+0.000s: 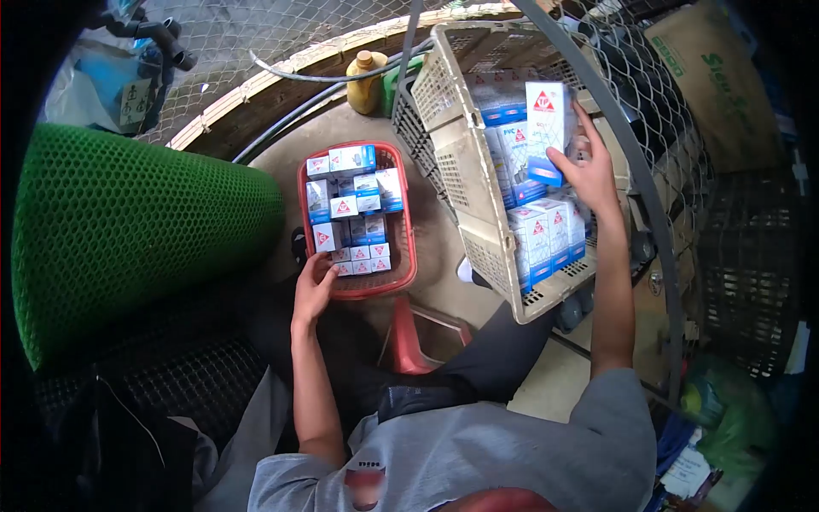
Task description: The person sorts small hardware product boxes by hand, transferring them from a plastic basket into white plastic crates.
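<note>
Now, left hand [314,288]: down at the near-left corner of the red basket [412,235], fingers bent beside the small boxes [360,254]; cannot tell whether pinching one or just resting there. Well apart from the other hand.
Right hand [595,175]: clamped on one tall carton [544,128], thumb pressed across the lower front, fingers round the side edge.
Tall carton: up at the open side of the cream crate [450,107], almost upright, white above and blue below, red triangle near the top.
Handling: probably light enough for one hand, judging by this grip; likely stiff-walled thin card, a little slick on the printed faces, easy to dent under a hard squeeze. Contents hidden.
Best hold: across the narrow sides at mid-height, looks like, and clear of the end flaps.
Red basket: down on the floor, loaded with white-and-blue boxes; tiny ones in tidy rows at the near end, larger ones at odd angles beyond.
Cream crate: tipped toward the lap, slatted walls, packed with tall boxes [546,235]; several side by side low down, more behind the raised carton.
Off to the left: big green mesh roll [141,235].
Farther back: yellow bottle [364,90], then wire fence [222,55].
</note>
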Demonstrator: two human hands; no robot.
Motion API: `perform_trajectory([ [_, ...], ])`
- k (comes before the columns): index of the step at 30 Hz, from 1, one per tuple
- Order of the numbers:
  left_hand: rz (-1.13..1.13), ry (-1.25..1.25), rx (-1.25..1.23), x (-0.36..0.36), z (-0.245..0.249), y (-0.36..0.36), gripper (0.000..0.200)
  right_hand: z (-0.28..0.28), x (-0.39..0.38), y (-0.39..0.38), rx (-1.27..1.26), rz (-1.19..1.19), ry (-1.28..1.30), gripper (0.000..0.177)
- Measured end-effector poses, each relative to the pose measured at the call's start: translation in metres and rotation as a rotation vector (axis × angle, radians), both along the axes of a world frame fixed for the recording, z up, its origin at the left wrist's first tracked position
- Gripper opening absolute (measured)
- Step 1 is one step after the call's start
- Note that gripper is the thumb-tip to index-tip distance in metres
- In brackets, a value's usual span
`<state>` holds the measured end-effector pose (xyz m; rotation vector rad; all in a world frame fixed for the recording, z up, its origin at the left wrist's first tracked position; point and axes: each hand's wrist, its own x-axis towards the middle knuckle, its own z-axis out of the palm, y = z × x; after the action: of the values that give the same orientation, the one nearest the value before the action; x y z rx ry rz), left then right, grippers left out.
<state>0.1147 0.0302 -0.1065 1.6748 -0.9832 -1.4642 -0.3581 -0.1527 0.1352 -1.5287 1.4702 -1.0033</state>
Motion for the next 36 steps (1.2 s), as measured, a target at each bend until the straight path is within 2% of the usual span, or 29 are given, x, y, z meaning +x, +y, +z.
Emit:
perform_trajectory([
  [1,0.031,-0.028,-0.028,-0.006,0.014,-0.007,0.049,-0.014,-0.012,-0.012,-0.132,-0.002,0.430,0.092],
  [2,0.037,-0.049,-0.009,-0.004,0.005,-0.012,0.049,-0.029,-0.020,-0.021,-0.269,-0.006,0.855,0.093],
  [3,0.039,-0.096,0.012,-0.001,-0.006,-0.018,0.051,-0.042,-0.025,-0.028,-0.200,-0.058,0.965,0.092],
  [4,0.043,-0.142,0.038,0.001,-0.020,-0.023,0.054,-0.063,-0.043,-0.035,-0.202,-0.039,0.957,0.092],
  [6,-0.017,-0.246,0.048,0.012,-0.062,-0.036,0.062,-0.106,-0.082,-0.053,-0.022,0.077,0.586,0.084],
  [8,-0.008,-0.399,0.042,0.008,-0.052,-0.052,0.065,-0.121,-0.091,-0.051,-0.054,0.129,0.526,0.081],
  [9,-0.014,-0.383,0.118,0.006,-0.040,-0.063,0.064,-0.125,-0.088,-0.043,-0.088,0.141,0.491,0.079],
  [10,-0.025,-0.361,0.194,0.004,-0.033,-0.075,0.063,-0.111,-0.085,-0.035,-0.012,0.164,0.565,0.075],
  [12,-0.126,-0.646,0.172,0.008,-0.075,-0.091,0.057,-0.128,-0.109,-0.034,0.063,0.173,0.619,0.077],
  [14,-0.171,-0.666,0.249,0.007,-0.102,-0.103,0.062,-0.124,-0.108,-0.026,0.072,0.184,0.623,0.077],
  [16,-0.383,-0.858,0.247,-0.001,-0.112,-0.107,0.073,-0.113,-0.105,-0.026,0.075,0.192,0.641,0.077],
  [18,-0.450,-0.884,0.334,-0.008,-0.124,-0.106,0.078,-0.106,-0.100,-0.027,0.185,0.155,0.635,0.077],
  [20,-0.557,-1.282,0.150,-0.016,-0.154,-0.093,0.082,-0.103,-0.094,-0.027,0.168,0.151,0.671,0.077],
  [21,-0.537,-1.479,-0.024,-0.014,-0.185,-0.083,0.082,-0.102,-0.092,-0.024,0.158,0.146,0.703,0.076],
  [22,-0.534,-1.474,-0.019,-0.012,-0.187,-0.078,0.082,-0.100,-0.088,-0.023,0.159,0.151,0.707,0.076],
  [24,-0.523,-1.555,-0.203,-0.009,-0.185,-0.066,0.079,-0.097,-0.082,-0.020,0.148,0.137,0.722,0.077],
  [27,-0.628,-1.421,-0.124,0.000,-0.178,-0.070,0.081,-0.102,-0.083,-0.019,0.110,0.127,0.745,0.075],
  [30,-0.658,-1.402,-0.136,0.004,-0.185,-0.069,0.079,-0.104,-0.082,-0.019,0.114,0.110,0.757,0.074],
  [31,-0.629,-1.440,-0.230,0.005,-0.187,-0.066,0.074,-0.107,-0.084,-0.019,0.096,0.109,0.738,0.073],
  [34,-0.669,-1.544,-0.264,0.003,-0.184,-0.074,0.063,-0.106,-0.084,-0.020,0.071,0.095,0.738,0.072],
  [36,-0.682,-1.506,-0.221,-0.002,-0.168,-0.078,0.065,-0.109,-0.087,-0.020,0.082,0.102,0.739,0.070],
])
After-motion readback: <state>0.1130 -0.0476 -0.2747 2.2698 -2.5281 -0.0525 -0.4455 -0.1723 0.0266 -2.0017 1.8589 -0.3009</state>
